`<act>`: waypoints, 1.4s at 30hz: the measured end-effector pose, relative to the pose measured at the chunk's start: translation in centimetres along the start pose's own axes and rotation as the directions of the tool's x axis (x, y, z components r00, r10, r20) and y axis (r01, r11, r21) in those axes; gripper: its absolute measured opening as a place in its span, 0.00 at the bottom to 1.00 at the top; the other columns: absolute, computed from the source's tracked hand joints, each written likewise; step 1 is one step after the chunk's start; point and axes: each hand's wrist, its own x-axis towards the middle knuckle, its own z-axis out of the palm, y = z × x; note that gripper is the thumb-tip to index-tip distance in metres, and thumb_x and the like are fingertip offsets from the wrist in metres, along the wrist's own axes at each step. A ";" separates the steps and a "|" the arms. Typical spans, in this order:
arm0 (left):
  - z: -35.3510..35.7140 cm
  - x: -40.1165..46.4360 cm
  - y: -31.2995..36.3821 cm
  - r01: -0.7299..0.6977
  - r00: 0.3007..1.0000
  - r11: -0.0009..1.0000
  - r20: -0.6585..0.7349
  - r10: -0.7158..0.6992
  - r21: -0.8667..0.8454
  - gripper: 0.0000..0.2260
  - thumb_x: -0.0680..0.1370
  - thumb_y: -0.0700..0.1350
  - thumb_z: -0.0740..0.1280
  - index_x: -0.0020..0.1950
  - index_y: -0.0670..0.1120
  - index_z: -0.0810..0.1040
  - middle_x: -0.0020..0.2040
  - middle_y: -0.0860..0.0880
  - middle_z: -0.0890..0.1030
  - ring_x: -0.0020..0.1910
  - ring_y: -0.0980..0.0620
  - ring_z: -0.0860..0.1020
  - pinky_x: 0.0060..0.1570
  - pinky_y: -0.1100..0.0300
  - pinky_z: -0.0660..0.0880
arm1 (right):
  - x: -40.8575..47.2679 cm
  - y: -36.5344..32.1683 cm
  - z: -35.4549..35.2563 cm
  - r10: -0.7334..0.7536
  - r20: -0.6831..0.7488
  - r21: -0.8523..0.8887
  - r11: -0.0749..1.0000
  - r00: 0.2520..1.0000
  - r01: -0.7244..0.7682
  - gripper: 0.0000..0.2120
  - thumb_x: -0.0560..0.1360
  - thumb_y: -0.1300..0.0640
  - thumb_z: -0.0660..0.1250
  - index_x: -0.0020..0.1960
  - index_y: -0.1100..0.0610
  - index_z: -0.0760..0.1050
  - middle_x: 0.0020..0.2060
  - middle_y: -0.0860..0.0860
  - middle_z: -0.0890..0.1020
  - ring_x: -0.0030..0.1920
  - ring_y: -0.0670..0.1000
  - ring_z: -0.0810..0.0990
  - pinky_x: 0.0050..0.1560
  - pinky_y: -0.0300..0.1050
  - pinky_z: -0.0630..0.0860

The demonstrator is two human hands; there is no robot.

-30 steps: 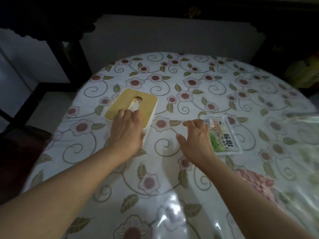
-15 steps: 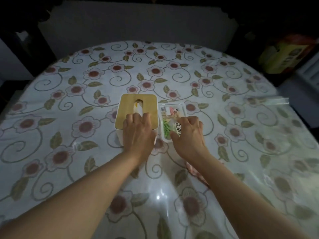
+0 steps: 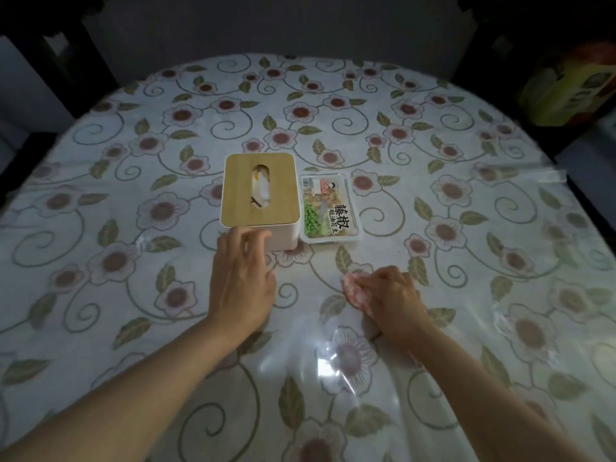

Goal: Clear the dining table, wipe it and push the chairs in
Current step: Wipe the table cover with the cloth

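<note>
Both hands have drawn back toward me since half a second ago: my left hand [image 3: 241, 281] is off the lid, fingers relaxed, tips just touching the tissue box [image 3: 260, 195]. Beside the box on its right lies a sealed snack tray [image 3: 330, 208] with large Chinese characters I can't read reliably. My right hand [image 3: 390, 298] curls around a pink cloth [image 3: 355, 290] pressed to the flowered tablecloth [image 3: 466, 195].

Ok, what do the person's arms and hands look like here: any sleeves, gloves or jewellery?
Both forearms are bare up to the frame edge, with no sleeves showing. The left hand and right hand wear no gloves, and no rings, watch or bracelets are visible.
</note>
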 end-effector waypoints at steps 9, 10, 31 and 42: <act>0.9 -4.9 -3.5 0.184 0.965 0.982 0.179 -0.190 0.047 0.20 0.71 0.37 0.70 0.61 0.42 0.72 0.60 0.41 0.70 0.59 0.41 0.69 0.55 0.53 0.70 | -3.6 -8.4 8.0 -0.412 -0.198 0.124 0.890 0.890 0.439 0.17 0.73 0.63 0.63 0.60 0.55 0.72 0.49 0.52 0.70 0.47 0.49 0.66 0.47 0.44 0.71; 0.8 -5.3 -4.0 0.202 0.961 0.978 0.182 -0.208 0.052 0.20 0.71 0.37 0.69 0.62 0.42 0.71 0.60 0.42 0.69 0.60 0.42 0.69 0.56 0.53 0.70 | -3.7 -9.1 8.4 -0.483 -0.133 0.139 0.856 0.866 0.499 0.19 0.71 0.64 0.63 0.62 0.56 0.72 0.52 0.53 0.71 0.49 0.51 0.68 0.49 0.47 0.72; -1.4 -7.6 -21.0 0.131 0.991 0.977 0.047 -0.125 -0.169 0.19 0.69 0.38 0.55 0.56 0.43 0.77 0.54 0.47 0.80 0.55 0.51 0.72 0.56 0.61 0.66 | -1.8 -22.0 15.9 -0.568 -0.166 0.046 0.812 0.806 0.582 0.31 0.67 0.68 0.58 0.71 0.60 0.66 0.70 0.57 0.69 0.72 0.56 0.64 0.71 0.59 0.63; -2.5 -1.4 -33.3 0.114 0.993 0.993 -0.026 -0.115 -0.013 0.21 0.69 0.41 0.55 0.56 0.37 0.79 0.56 0.40 0.81 0.54 0.39 0.78 0.54 0.45 0.75 | 18.8 -29.4 14.0 -0.229 -0.374 -0.022 0.971 0.899 0.238 0.16 0.74 0.57 0.51 0.51 0.58 0.76 0.50 0.61 0.76 0.53 0.57 0.74 0.58 0.49 0.65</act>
